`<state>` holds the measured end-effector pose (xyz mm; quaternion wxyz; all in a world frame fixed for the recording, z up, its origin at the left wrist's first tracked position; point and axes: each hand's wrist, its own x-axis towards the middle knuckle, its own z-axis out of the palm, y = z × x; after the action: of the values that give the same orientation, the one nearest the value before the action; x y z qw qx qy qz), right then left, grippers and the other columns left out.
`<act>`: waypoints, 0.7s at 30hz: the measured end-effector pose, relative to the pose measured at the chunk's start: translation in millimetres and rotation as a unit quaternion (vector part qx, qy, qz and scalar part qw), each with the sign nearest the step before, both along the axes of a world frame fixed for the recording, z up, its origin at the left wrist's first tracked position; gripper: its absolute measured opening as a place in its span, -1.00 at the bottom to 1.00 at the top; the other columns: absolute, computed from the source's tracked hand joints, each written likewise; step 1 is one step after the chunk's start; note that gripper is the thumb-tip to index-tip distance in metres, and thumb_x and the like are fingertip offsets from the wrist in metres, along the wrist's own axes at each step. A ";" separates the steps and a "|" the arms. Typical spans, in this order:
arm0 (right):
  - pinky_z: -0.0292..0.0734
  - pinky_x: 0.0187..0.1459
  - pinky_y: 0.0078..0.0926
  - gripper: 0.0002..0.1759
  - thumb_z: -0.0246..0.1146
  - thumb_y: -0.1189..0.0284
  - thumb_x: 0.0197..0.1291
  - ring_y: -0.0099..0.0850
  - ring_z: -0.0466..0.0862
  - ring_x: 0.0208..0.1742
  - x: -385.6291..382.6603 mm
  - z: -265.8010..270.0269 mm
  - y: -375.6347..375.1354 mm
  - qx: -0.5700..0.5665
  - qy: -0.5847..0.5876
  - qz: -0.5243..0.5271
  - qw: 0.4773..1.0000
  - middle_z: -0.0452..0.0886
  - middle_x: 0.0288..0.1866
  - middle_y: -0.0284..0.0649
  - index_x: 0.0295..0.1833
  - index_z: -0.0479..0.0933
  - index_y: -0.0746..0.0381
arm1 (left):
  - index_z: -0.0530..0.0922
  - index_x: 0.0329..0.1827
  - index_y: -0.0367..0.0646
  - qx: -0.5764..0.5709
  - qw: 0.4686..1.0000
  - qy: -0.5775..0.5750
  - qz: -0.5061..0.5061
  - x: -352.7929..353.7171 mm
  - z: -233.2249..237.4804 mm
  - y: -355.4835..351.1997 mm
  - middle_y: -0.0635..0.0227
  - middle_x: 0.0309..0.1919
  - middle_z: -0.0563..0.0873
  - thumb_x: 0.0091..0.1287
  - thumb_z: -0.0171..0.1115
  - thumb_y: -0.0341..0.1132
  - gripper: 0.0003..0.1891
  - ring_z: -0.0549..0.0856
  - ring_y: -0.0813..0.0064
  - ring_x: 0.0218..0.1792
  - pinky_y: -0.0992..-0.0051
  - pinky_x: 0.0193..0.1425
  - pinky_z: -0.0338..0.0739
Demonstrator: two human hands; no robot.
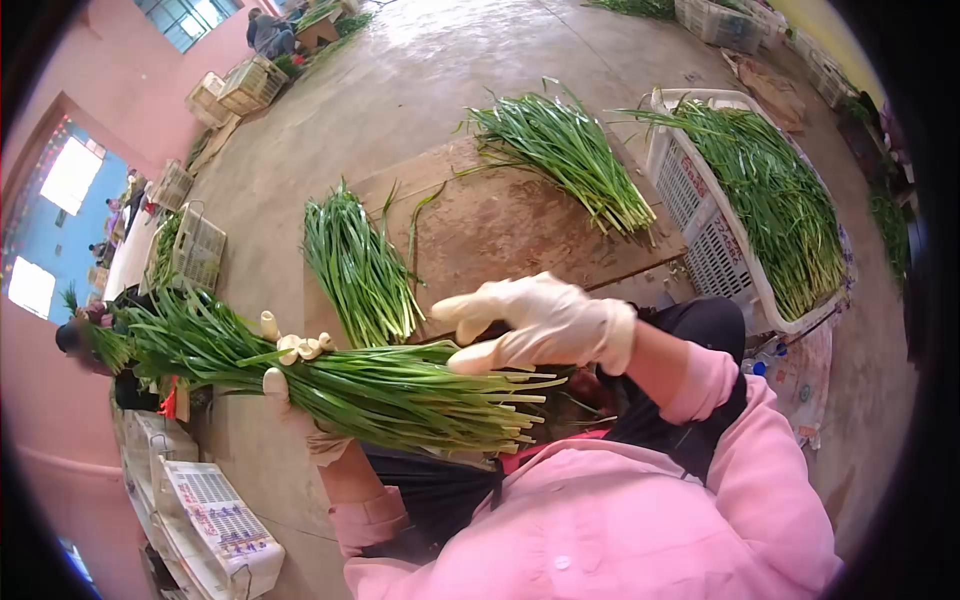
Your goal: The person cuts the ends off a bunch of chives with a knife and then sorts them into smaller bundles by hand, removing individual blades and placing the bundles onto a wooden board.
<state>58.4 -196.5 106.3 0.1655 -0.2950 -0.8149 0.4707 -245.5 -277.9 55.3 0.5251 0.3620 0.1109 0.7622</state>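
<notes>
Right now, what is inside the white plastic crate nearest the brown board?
Long, thin green stalks lie in the white plastic crate; its floor and anything beneath them are hidden.

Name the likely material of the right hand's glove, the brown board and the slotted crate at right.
Glove: likely thin, matte rubber, perhaps latex; it clings and wrinkles. Board: probably wood, dull and worn, patchily stained brown. Crate: apparently smooth moulded plastic, given its regular slots.

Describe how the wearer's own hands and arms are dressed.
The left hand and right hand both wear thin, cream-white gloves that end around the wrists. Plain pink sleeves cover the arms but stop short of the gloves. No printed markings show on either.
</notes>
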 end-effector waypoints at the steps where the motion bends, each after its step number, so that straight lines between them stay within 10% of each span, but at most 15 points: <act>1: 0.58 0.03 -0.32 -0.46 0.41 0.01 0.20 -0.16 0.74 -0.02 -12.1 -5.0 -7.6 0.014 0.037 -0.027 0.999 0.76 -0.07 -0.07 0.20 0.67 0.07 | 0.22 0.54 -0.19 -0.004 1.000 0.008 0.002 1.8 -0.7 1.8 0.40 -0.03 0.62 0.54 0.14 -0.17 -0.41 0.62 0.44 0.09 0.29 0.52 0.37; 5: 0.64 -0.21 -0.42 -0.86 0.40 0.40 0.24 -0.30 0.77 -0.31 -22.9 -27.4 -1.5 0.157 0.093 -0.081 0.980 0.78 -0.32 -0.18 -0.15 0.78 0.17 | 0.25 0.50 -0.25 -0.005 0.998 0.047 0.050 4.1 2.2 6.1 0.38 -0.04 0.63 0.54 0.13 -0.16 -0.43 0.62 0.45 0.06 0.30 0.50 0.40; 9: 0.63 -0.28 -0.35 -0.82 0.39 0.28 0.17 -0.26 0.74 -0.41 28.8 -71.2 12.7 0.173 0.066 -0.159 0.970 0.74 -0.39 -0.20 -0.26 0.77 0.15 | 0.28 0.49 -0.21 -0.054 0.992 -0.029 0.110 -33.7 -1.7 -4.2 0.28 0.02 0.66 0.52 0.15 -0.14 -0.43 0.64 0.37 0.08 0.19 0.50 0.42; 13: 0.65 -0.20 -0.18 -0.69 0.34 0.07 0.14 -0.20 0.78 -0.29 71.7 -91.4 11.2 0.216 -0.496 -0.001 0.841 0.76 -0.35 -0.18 -0.27 0.78 0.08 | 0.52 0.31 -0.12 -0.076 0.983 0.008 0.170 -57.0 8.0 -15.3 0.24 0.04 0.66 0.53 0.15 -0.08 -0.59 0.60 0.28 0.20 0.14 0.48 0.43; 21: 0.57 -0.35 -0.24 -0.83 0.39 0.23 0.14 -0.24 0.69 -0.42 -1.6 -38.9 -21.7 0.377 0.050 -0.138 0.915 0.61 -0.50 -0.28 -0.25 0.66 0.07 | 0.53 0.30 -0.12 -0.165 0.956 0.008 0.241 -48.1 8.6 -5.6 0.16 0.09 0.66 0.49 0.18 -0.10 -0.58 0.60 0.18 0.19 0.09 0.40 0.50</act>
<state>56.8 -218.2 67.4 0.3679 -0.2967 -0.8737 0.1154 -293.6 -283.5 63.9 0.3771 0.2391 0.3230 0.8345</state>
